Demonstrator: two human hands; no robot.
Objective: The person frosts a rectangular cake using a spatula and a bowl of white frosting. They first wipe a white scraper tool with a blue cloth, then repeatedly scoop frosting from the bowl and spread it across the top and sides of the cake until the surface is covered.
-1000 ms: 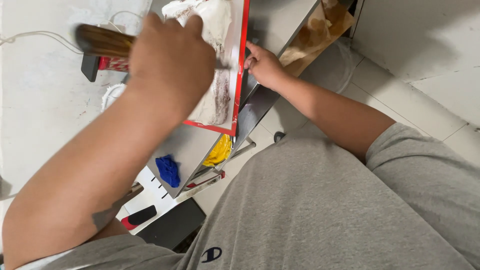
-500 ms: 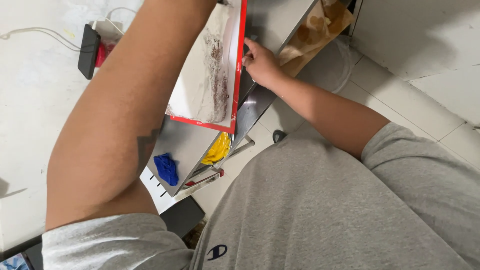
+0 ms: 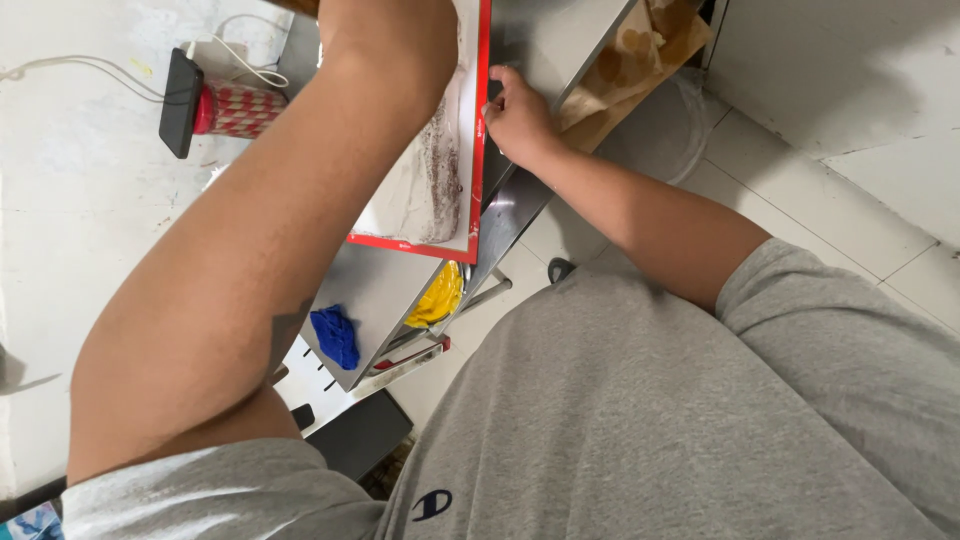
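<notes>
Right hand: the right hand [image 3: 518, 118] has its fingers curled, pinching the red border of the baking mat [image 3: 440, 160] at its right edge.
Left arm: the left arm [image 3: 270, 250] reaches forward across the mat; its hand is cut off at the top of the view, so I cannot tell its grip.
Mat: one, floured, lying on the steel table [image 3: 375, 285] along its right edge.
Cloths: two, one blue cloth [image 3: 335, 335] at the table's near corner, one yellow cloth [image 3: 440, 295] just beside the near edge.

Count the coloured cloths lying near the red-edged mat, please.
2: a blue cloth on the steel table below the mat, a yellow cloth at its edge. The arm may hide others.
</notes>
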